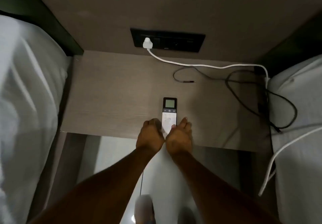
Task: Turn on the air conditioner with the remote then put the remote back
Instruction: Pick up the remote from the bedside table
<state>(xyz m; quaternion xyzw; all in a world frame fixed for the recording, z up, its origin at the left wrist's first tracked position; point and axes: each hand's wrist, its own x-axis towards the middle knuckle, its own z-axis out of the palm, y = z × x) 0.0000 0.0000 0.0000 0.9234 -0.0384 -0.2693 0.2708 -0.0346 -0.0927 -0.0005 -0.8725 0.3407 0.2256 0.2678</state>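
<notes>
The air conditioner remote (169,112) lies flat on the wooden bedside table (113,93), near its front edge. It has a dark top with a small grey screen and a white lower half with buttons. My left hand (150,135) and my right hand (179,136) meet at the wrists and close around the remote's near end from either side. My left fingers curl against its left edge. The right thumb tip rests on its right edge. The remote's bottom end is hidden between my hands. No air conditioner is in view.
A black socket panel (183,40) on the wall holds a white plug (147,43). Its white cable (209,66) runs right, and a black cable (244,91) loops over the table's right side. White bedding lies to the left (26,101) and right (299,110). Pale floor (108,154) lies below.
</notes>
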